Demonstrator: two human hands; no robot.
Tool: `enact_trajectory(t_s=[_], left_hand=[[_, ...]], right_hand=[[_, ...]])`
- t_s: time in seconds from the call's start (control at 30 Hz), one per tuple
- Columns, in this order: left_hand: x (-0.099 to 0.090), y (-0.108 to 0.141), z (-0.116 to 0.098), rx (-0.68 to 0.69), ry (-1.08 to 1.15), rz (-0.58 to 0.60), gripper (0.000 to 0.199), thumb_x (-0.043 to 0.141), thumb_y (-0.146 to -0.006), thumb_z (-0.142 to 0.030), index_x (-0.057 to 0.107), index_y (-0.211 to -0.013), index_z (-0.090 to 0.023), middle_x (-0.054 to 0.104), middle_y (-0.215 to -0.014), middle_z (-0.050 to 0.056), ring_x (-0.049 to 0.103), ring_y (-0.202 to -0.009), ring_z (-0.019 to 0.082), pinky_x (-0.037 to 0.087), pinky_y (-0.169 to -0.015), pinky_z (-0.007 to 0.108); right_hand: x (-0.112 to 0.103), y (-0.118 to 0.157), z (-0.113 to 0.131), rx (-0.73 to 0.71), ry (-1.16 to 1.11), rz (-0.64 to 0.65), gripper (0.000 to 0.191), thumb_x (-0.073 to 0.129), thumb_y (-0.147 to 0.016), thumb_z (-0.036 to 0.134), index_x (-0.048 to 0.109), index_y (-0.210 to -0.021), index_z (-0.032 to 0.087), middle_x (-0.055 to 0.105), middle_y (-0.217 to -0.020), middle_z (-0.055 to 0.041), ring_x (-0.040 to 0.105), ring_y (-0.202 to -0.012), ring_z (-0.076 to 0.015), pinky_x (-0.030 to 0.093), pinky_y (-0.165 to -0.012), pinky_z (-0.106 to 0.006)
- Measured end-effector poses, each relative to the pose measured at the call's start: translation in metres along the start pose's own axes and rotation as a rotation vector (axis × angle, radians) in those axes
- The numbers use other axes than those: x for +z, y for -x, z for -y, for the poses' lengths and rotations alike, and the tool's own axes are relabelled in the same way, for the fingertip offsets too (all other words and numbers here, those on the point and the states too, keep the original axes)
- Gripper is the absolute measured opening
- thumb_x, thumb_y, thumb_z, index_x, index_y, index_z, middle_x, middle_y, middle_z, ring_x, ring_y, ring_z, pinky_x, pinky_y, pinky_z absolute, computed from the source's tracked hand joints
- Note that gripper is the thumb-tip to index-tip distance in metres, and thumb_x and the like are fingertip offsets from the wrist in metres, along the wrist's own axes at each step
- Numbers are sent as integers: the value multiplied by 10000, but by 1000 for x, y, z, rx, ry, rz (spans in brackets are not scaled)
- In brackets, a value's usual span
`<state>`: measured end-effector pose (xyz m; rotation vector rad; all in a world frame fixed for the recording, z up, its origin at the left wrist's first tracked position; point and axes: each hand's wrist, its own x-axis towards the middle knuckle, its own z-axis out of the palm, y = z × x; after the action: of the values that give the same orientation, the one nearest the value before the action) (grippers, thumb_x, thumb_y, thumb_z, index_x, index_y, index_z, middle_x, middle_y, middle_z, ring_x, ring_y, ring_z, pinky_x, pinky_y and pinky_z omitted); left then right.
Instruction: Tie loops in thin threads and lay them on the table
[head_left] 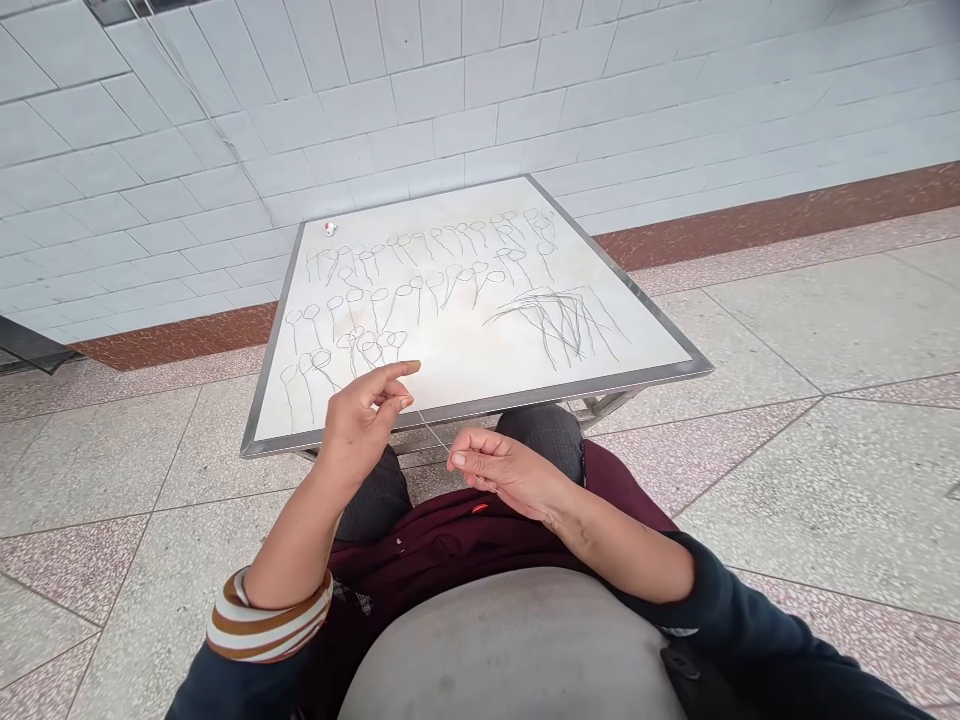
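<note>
**Inspector:** Start with the thread.

**Assistant:** One thin strand, stretched taut between the two hands, just in front of the table's near edge and above the person's lap. It runs down from upper left to lower right.

**Inspector:** Left hand?

**Assistant:** Raised, thumb and a bent finger pinched on the strand's upper end. The index finger points out straight toward the table; the rest are curled.

**Inspector:** Right hand?

**Assistant:** Lower, near the lap, fingers curled inward and closed on the strand's lower end.

**Inspector:** The table?

**Assistant:** One, square, white top with a metal rim, standing against a tiled wall. Knees sit under its near edge.

**Inspector:** What lies on it?

**Assistant:** Looped threads, each a small ring with a tail, laid in about four rough rows across the left and middle. They overlap in places, so an exact count cannot be made; there are several dozen. To the right, one loose bundle of straight strands, also too tangled to count. One small red and white object sits near the far left corner, too small to identify.

**Inspector:** Anything else?

**Assistant:** One striped cuff on the left forearm, and speckled floor tiles all round.
</note>
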<state>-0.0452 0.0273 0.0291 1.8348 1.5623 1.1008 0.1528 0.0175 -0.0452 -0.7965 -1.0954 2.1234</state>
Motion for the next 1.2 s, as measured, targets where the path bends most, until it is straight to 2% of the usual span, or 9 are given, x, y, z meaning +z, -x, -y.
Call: enact_trajectory(t_s=[0.13, 0.33, 0.43, 0.57, 0.7, 0.9, 1.07, 1.13, 1.2], left_hand=[[0, 1, 2, -22, 31, -16, 347, 580, -818, -180, 673, -1149, -228, 644, -780, -14, 586, -739, 127, 463, -765, 262], [-1, 1, 3, -29, 38, -28, 335, 600, -819, -192, 677, -1141, -235, 639, -768, -23, 577, -736, 119, 452, -764, 253], [-1, 1, 4, -31, 36, -30, 339, 598, -818, -183, 676, -1144, -232, 635, -766, -25, 571, -730, 115, 449, -755, 247], [-3, 0, 4, -25, 36, -37, 339, 602, -815, -182, 677, -1142, -231, 630, -766, -26, 565, -728, 111, 445, -756, 244], [-6, -3, 5, -36, 31, -75, 348, 618, -806, -197, 673, -1150, -222, 625, -762, -23, 563, -724, 114, 445, -752, 250], [-5, -3, 8, -38, 23, -88, 361, 598, -807, -198, 664, -1160, -232, 629, -774, -18, 569, -736, 127, 447, -755, 268], [-10, 0, 10, -60, -13, -100, 363, 582, -810, -195, 661, -1163, -231, 627, -768, -18, 556, -727, 126, 437, -748, 266], [-11, 1, 10, -81, 3, -84, 389, 588, -801, -188, 645, -1184, -227, 626, -755, -20, 547, -705, 123, 436, -729, 261], [-7, 1, 8, -97, 43, -39, 425, 591, -796, -183, 620, -1217, -233, 630, -747, -22, 540, -685, 122, 434, -701, 255]], right_hand=[[-1, 2, 0, -13, -7, 42, 284, 714, -777, 439, 624, -784, 170, 509, -609, 38, 339, -519, -61, 193, -488, -218], [-5, 5, 0, 53, -3, 92, 269, 702, -792, 422, 639, -846, 166, 544, -644, 25, 333, -507, -54, 170, -479, -222], [-4, 5, -1, 49, 2, 61, 259, 729, -761, 405, 627, -790, 168, 548, -654, 22, 341, -518, -55, 174, -483, -222], [-3, 5, -3, -29, 43, -35, 248, 737, -754, 385, 600, -755, 178, 508, -638, 34, 362, -564, -68, 194, -496, -213], [-6, 6, -7, -28, 73, 10, 251, 685, -802, 424, 607, -828, 186, 505, -656, 29, 348, -574, -75, 187, -488, -210], [-11, 8, -14, -60, 194, 7, 271, 634, -841, 454, 575, -838, 190, 495, -644, 51, 282, -520, -61, 219, -490, -203], [-27, 19, 0, -22, 507, 175, 320, 522, -904, 483, 618, -911, 178, 576, -752, -6, 484, -652, -107, 369, -582, -223], [-31, 17, 9, -102, 649, 112, 337, 472, -924, 483, 633, -941, 187, 616, -867, -45, 545, -783, -149, 422, -664, -257], [-27, 9, 18, -236, 741, -63, 305, 490, -914, 469, 629, -974, 205, 624, -952, -56, 553, -867, -171, 438, -728, -283]])
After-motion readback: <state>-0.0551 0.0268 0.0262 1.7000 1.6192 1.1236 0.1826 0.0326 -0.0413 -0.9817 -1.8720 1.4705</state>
